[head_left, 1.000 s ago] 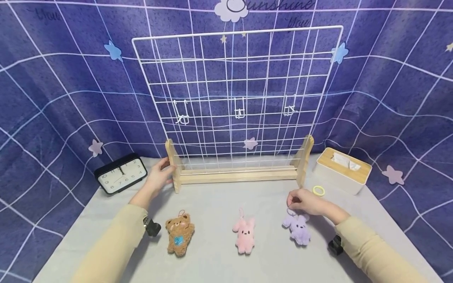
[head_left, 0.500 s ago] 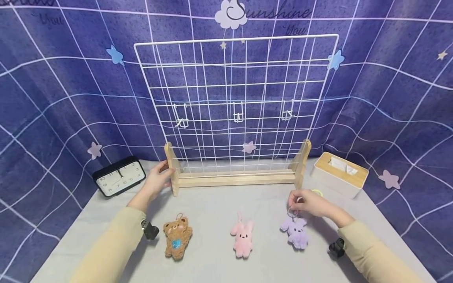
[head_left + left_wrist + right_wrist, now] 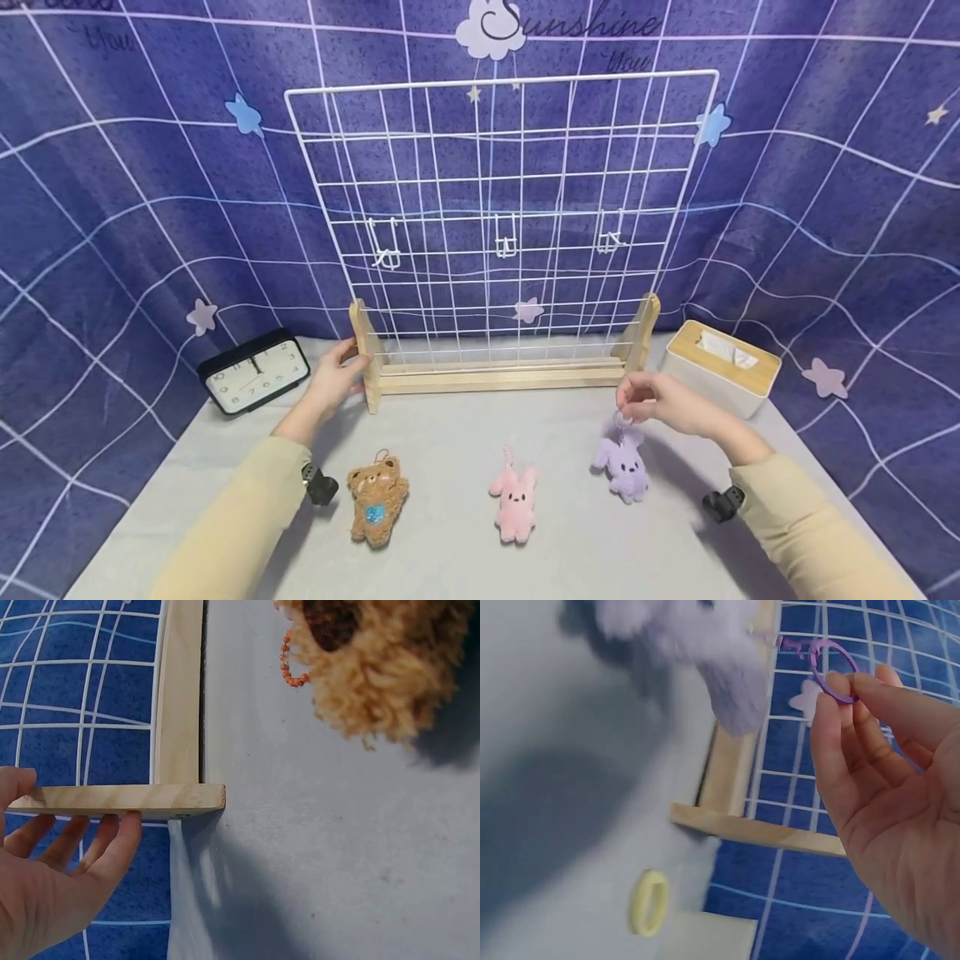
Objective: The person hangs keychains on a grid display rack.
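My right hand point(image 3: 663, 404) pinches the purple ring point(image 3: 836, 671) of a purple plush bunny keychain point(image 3: 626, 468) between thumb and fingertips. The bunny hangs from it, off the table, in front of the rack's right end. My left hand point(image 3: 335, 379) grips the left wooden end post point(image 3: 120, 799) of the rack's stand, thumb on one side and fingers on the other. A white wire grid point(image 3: 498, 179) stands upright in this stand, with three white hooks across its middle, one of them the right hook point(image 3: 610, 242). A brown plush bear point(image 3: 377, 502) and a pink plush bunny point(image 3: 515, 504) lie on the table.
A black-framed clock point(image 3: 255, 373) stands left of the rack. Right of it sits a tissue box point(image 3: 720, 371) with a wooden lid. A yellow ring point(image 3: 649, 902) lies on the table near the box. A blue patterned curtain point(image 3: 840, 208) hangs behind and at both sides.
My right hand has risen with the ring, lifting the purple bunny from lying on the table to hanging. The left hand stays on the post.
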Tool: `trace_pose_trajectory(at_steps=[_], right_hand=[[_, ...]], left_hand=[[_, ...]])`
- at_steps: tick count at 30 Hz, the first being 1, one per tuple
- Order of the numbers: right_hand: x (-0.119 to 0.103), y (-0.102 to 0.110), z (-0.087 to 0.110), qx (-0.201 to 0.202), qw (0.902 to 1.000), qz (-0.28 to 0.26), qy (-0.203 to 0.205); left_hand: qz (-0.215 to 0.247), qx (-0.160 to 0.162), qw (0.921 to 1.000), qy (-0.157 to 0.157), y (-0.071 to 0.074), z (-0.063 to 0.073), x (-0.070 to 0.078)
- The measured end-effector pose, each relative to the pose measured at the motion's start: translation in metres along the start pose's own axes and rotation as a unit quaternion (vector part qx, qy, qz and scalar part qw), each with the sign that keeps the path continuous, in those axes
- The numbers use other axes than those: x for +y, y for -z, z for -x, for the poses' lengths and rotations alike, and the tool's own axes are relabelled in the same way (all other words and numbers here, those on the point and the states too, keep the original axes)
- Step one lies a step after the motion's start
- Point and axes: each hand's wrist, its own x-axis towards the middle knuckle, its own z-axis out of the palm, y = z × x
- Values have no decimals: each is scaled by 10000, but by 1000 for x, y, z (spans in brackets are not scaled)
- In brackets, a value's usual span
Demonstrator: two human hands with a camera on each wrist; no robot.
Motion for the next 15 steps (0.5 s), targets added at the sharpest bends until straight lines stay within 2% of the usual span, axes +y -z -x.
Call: trace_pose_trajectory(at_steps=[8,15], right_hand=[[-26,12,-11,646,9974,94,320],[-47,28,-22,1241,9914,165,393]], left_hand=[[15,-57,10000,-34,1,2,1],[94,-121,9998,129,-1,3,8]])
